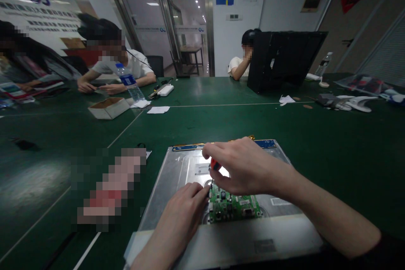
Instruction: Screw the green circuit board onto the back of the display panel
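A flat metal panel (164, 181) lies on the green table, with a green circuit board (234, 206) on it and a blue strip board (268, 144) along its far edge. My right hand (240, 166) is above the panel, its fingers closed round the red and black handle of a screwdriver (215, 164). The thin shaft points down at the board's upper left corner. My left hand (186, 204) rests on the panel at the board's left edge, fingertips together near the screwdriver tip; whether they hold anything is hidden.
Left of the panel lies a blurred pink and red item (115, 185). Farther off are an open box (109, 108), a water bottle (130, 82), paper (158, 110) and a large black monitor (284, 61). Several people sit round the table (196, 122).
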`<state>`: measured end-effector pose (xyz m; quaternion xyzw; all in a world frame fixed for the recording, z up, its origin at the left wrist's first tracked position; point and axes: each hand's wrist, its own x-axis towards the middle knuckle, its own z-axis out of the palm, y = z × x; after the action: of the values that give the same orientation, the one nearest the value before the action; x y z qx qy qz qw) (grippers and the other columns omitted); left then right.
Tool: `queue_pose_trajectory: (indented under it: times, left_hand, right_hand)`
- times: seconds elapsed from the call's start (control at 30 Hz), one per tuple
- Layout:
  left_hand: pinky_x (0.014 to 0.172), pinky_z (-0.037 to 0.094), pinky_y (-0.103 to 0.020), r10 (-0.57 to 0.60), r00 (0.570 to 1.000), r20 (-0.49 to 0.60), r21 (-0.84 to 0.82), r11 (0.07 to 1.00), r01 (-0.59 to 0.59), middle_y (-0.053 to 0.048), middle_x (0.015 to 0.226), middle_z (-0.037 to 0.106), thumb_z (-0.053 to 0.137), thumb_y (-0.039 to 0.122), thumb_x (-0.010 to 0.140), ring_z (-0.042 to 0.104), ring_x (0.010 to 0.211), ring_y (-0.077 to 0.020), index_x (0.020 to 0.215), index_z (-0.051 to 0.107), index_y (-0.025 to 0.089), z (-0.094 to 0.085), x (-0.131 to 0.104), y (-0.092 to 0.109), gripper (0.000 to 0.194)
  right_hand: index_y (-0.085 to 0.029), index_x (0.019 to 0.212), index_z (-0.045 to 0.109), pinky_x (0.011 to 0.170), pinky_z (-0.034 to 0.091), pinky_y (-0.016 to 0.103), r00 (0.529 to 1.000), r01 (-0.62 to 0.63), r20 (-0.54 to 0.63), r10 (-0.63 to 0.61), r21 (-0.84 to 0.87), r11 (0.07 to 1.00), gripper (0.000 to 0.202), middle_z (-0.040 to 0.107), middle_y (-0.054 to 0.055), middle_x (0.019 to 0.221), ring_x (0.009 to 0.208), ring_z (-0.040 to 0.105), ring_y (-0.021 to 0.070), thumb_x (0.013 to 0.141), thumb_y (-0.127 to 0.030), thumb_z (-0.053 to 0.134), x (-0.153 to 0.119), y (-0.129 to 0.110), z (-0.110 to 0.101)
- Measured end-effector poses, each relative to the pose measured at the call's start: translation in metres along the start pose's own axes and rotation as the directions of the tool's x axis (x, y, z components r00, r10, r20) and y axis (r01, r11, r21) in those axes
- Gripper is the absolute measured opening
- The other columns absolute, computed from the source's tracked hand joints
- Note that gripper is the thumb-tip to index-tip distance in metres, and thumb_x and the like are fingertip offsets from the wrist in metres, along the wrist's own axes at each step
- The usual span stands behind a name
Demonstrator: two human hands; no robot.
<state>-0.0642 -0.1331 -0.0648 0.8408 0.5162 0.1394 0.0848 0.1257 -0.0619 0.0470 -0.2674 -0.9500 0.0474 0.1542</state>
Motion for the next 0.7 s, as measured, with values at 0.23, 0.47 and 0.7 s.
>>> queue_pose_trajectory:
  times: [0.23,0.47,0.7]
  left_hand:
    - [0.067,0.048,-0.031,0.011,1.000,0.001,0.006,1.000,-0.011,-0.007,0.092,0.061,0.040,0.011,0.091,0.060,0.080,-0.0209,0.103,0.060,0.017,-0.0004,0.0005,0.0000,0.024]
    - [0.064,0.048,-0.031,0.021,1.000,-0.015,0.040,0.999,-0.020,-0.006,0.088,0.062,0.041,0.011,0.090,0.060,0.076,-0.0206,0.103,0.061,0.018,-0.0006,0.0018,0.0002,0.025]
    - [0.066,0.050,-0.033,0.021,1.000,-0.021,0.027,0.999,-0.021,-0.007,0.091,0.062,0.043,0.011,0.091,0.061,0.080,-0.0221,0.109,0.060,0.017,0.0006,0.0004,-0.0004,0.026]
  right_hand:
    - [-0.020,0.091,0.052,0.050,0.017,0.028,1.000,-0.031,0.002,0.031,-0.072,0.997,0.017,0.069,0.000,0.079,0.062,0.057,0.0143,0.091,-0.037,0.049,0.0010,0.0014,0.0013]
    - [-0.018,0.096,0.050,0.052,0.022,0.028,1.000,-0.008,-0.009,0.007,-0.018,1.000,0.013,0.067,0.001,0.087,0.066,0.057,0.0139,0.084,-0.023,0.049,0.0007,0.0002,0.0000]
    - [-0.020,0.094,0.050,0.050,0.019,0.028,1.000,-0.024,-0.007,0.024,-0.059,0.998,0.016,0.069,0.000,0.085,0.065,0.060,0.0157,0.089,-0.036,0.052,0.0007,0.0018,0.0025]
